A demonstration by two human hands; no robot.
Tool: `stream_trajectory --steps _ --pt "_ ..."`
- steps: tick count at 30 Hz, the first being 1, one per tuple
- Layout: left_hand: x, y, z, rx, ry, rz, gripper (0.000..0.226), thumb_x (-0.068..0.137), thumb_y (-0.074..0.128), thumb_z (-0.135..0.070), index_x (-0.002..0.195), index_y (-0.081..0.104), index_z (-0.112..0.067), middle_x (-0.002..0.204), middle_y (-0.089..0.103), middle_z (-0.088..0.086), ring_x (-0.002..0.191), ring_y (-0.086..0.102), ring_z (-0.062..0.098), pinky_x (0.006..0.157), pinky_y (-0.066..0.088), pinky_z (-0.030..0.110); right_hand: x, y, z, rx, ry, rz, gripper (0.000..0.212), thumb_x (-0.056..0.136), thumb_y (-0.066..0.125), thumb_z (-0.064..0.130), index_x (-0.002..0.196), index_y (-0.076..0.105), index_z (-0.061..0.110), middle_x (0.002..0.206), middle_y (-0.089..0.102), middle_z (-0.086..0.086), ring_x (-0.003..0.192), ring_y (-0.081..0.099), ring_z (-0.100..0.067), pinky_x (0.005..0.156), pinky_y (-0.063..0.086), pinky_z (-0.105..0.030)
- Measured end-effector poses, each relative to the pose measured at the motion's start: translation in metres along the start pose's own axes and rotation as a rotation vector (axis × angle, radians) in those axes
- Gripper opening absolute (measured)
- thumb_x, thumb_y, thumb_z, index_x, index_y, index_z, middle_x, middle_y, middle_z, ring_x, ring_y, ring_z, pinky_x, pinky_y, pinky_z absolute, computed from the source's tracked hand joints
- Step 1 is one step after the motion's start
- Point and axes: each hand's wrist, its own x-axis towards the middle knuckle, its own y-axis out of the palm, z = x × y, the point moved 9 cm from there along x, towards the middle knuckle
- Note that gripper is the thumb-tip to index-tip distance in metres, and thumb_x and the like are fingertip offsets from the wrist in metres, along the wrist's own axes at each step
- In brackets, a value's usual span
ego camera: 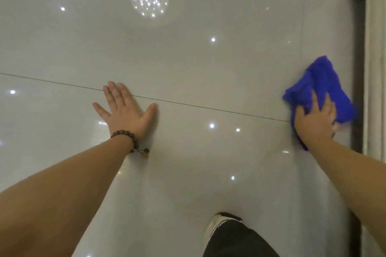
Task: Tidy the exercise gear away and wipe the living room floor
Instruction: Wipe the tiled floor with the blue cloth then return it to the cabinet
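Note:
A crumpled blue cloth (321,81) lies on the glossy pale tiled floor (208,69) at the right, close to a dark strip. My right hand (315,119) presses down on the near part of the cloth, fingers spread over it. My left hand (125,110) lies flat on the floor in the middle left, fingers straight and spread across a tile joint. A brown bead bracelet (123,134) circles the left wrist. No exercise gear is in view.
A dark floor border (358,69) and a pale ribbed wall or curtain edge (376,69) run along the right side. My knee in dark trousers and a light shoe (221,229) sit at the bottom centre. Ceiling lights reflect in the tiles.

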Motion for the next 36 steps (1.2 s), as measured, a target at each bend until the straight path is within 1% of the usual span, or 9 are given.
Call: stream_trajectory --steps 3,8,11,18,21,26,30,32,36 --pt "-0.005 -0.002 -0.002 -0.109 0.016 -0.021 0.094 0.085 0.019 -0.068 0.151 -0.008 -0.007 0.16 -0.014 0.013 0.146 -0.018 0.023 0.114 -0.011 0.059 -0.03 0.018 0.035 -0.004 0.039 -0.013 0.061 0.094 0.04 0.046 0.15 0.018 0.036 0.16 0.006 0.0 0.146 0.005 -0.027 0.111 0.011 -0.06" --pt "-0.097 0.029 -0.009 -0.11 0.039 -0.04 0.078 0.092 0.028 -0.053 0.153 0.004 -0.011 0.16 -0.001 0.015 0.148 -0.005 0.03 0.112 -0.005 0.063 -0.193 0.08 0.202 -0.186 -1.032 -0.016 0.069 0.077 0.049 0.057 0.142 0.035 0.042 0.156 0.026 0.0 0.144 0.021 -0.028 0.111 0.014 -0.057" --pt "-0.15 0.058 0.02 -0.013 -0.029 0.071 0.081 0.088 0.016 -0.062 0.153 -0.002 -0.017 0.161 -0.002 0.014 0.148 -0.008 0.029 0.111 -0.002 0.067 -0.219 0.087 0.204 -0.218 -1.282 0.052 0.067 0.078 0.051 0.055 0.142 0.035 0.043 0.155 0.028 0.001 0.143 0.024 -0.025 0.113 0.018 -0.056" --pt "-0.156 0.057 0.025 0.048 -0.019 0.06 0.079 0.089 0.005 -0.065 0.151 -0.016 -0.02 0.159 -0.019 0.011 0.144 -0.026 0.026 0.111 -0.008 0.066 -0.089 0.027 -0.024 -0.031 -0.098 0.078 0.065 0.089 0.032 0.058 0.149 0.017 0.04 0.16 0.007 -0.002 0.146 0.007 -0.027 0.114 0.014 -0.054" --pt "-0.156 0.057 0.027 0.029 -0.021 0.053 0.079 0.09 0.005 -0.064 0.151 -0.016 -0.02 0.159 -0.017 0.01 0.145 -0.023 0.026 0.111 -0.008 0.066 -0.1 0.031 -0.033 0.021 0.154 0.176 0.063 0.095 0.034 0.057 0.149 0.005 0.042 0.161 -0.003 0.0 0.146 0.0 -0.028 0.113 0.014 -0.056" --pt "-0.156 0.058 0.026 0.034 -0.025 0.076 0.081 0.087 0.008 -0.065 0.152 -0.015 -0.021 0.159 -0.018 0.01 0.145 -0.021 0.027 0.11 -0.005 0.067 -0.195 0.064 0.127 -0.202 -0.633 0.163 0.068 0.087 0.046 0.062 0.146 0.013 0.049 0.161 0.001 0.002 0.146 0.004 -0.028 0.111 0.02 -0.055" --pt "-0.155 0.059 0.026 0.08 -0.011 0.097 0.092 0.081 0.022 -0.066 0.152 -0.012 -0.019 0.158 -0.02 0.011 0.144 -0.022 0.029 0.109 -0.01 0.066 -0.286 0.094 0.184 -0.213 -1.247 0.112 0.068 0.074 0.058 0.059 0.138 0.041 0.044 0.153 0.033 0.001 0.139 0.034 -0.026 0.102 0.034 -0.055" --pt "-0.155 0.056 0.027 0.04 -0.025 0.057 0.083 0.085 0.011 -0.064 0.152 -0.01 -0.021 0.159 -0.017 0.009 0.145 -0.022 0.026 0.111 -0.009 0.065 -0.242 0.085 0.142 -0.17 -1.094 0.049 0.065 0.074 0.05 0.054 0.138 0.041 0.043 0.153 0.034 0.002 0.139 0.033 -0.022 0.103 0.033 -0.052" --pt "-0.155 0.058 0.027 0.044 -0.021 0.029 0.078 0.09 0.007 -0.065 0.15 -0.019 -0.023 0.158 -0.021 0.008 0.144 -0.026 0.024 0.111 -0.011 0.064 -0.103 0.029 -0.034 0.014 -0.18 -0.05 0.066 0.085 0.04 0.056 0.147 0.029 0.036 0.159 0.013 0.001 0.146 0.011 -0.024 0.113 0.016 -0.055"
